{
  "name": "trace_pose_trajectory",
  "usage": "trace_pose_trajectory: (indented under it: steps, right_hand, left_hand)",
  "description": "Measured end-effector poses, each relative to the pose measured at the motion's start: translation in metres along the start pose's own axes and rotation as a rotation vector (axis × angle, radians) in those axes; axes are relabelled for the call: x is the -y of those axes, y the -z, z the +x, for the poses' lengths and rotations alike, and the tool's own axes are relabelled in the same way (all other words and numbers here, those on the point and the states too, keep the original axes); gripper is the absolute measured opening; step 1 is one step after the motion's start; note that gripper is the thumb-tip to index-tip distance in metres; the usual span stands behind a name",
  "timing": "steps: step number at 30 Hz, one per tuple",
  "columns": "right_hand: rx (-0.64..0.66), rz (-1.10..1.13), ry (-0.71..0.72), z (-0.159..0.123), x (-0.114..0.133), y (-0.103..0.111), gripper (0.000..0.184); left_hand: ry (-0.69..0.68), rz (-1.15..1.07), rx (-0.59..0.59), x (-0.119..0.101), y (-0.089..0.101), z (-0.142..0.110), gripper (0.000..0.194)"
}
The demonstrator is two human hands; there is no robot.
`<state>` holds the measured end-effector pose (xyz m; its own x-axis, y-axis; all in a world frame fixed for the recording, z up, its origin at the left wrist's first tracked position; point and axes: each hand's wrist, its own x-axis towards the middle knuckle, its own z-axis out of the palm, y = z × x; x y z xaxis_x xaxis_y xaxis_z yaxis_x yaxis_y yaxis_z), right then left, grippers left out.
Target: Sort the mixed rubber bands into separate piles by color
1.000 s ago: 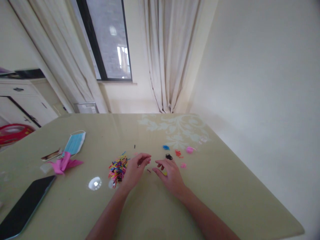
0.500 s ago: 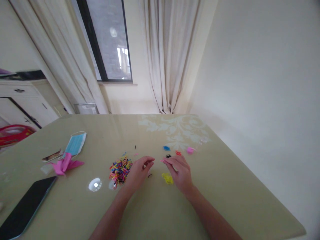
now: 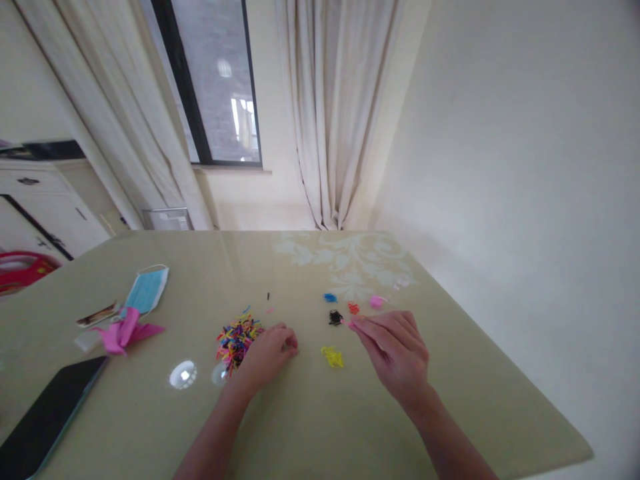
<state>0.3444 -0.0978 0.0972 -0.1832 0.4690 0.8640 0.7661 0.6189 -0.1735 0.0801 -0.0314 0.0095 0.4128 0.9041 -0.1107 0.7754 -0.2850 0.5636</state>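
Observation:
A heap of mixed coloured small pieces point(image 3: 234, 337) lies on the pale green table point(image 3: 320, 413). My left hand point(image 3: 265, 353) rests just right of the heap with its fingers curled under; what they hold, if anything, is hidden. Small sorted clusters lie to the right: yellow point(image 3: 333, 357), black point(image 3: 335, 318), blue point(image 3: 329, 297), red point(image 3: 353, 307) and pink point(image 3: 376, 301). My right hand point(image 3: 395, 350) hovers right of the yellow cluster, its fingertips pinching a tiny pink piece point(image 3: 347, 323) close to the black cluster.
At the table's left lie a blue face mask point(image 3: 146, 291), a crumpled pink scrap point(image 3: 123, 331), a small wrapper point(image 3: 95, 314) and a dark tablet point(image 3: 47, 417). A white wall runs along the right; curtains and a window stand behind.
My right hand has moved right and back with a pink piece pinched, uncovering the yellow cluster. My left hand has curled shut and settled on the table by the heap.

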Motion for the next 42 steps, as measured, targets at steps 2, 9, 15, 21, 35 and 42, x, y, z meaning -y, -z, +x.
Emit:
trace_pose_trajectory:
  steps: [2,9,15,21,35,42]
  right_hand:
    - [0.026,-0.044,-0.042,-0.004,-0.008,0.004,0.014]
    - [0.39,-0.252,-0.247,-0.056,-0.085,-0.012,0.028]
    - [0.534,-0.233,-0.368,-0.094,-0.107,-0.03,0.028]
    - [0.546,-0.203,-0.397,-0.098,-0.104,-0.031,0.027]
    - [0.454,0.09,-0.302,-0.043,-0.033,-0.071,0.017]
    - [0.457,0.221,-0.291,-0.022,0.003,-0.105,0.017]
  left_hand:
    - [-0.003,0.016,-0.013,0.002,0.001,0.001,0.012]
    - [0.084,0.093,-0.207,0.015,0.008,0.005,0.014]
    - [0.104,0.003,-0.372,0.023,0.009,0.008,0.014]
    - [0.114,-0.008,-0.424,0.023,0.011,0.008,0.022]
    - [0.069,-0.726,-0.455,0.01,0.018,0.013,0.03]
    - [-0.011,-1.006,-0.317,-0.009,0.019,0.005,0.035]
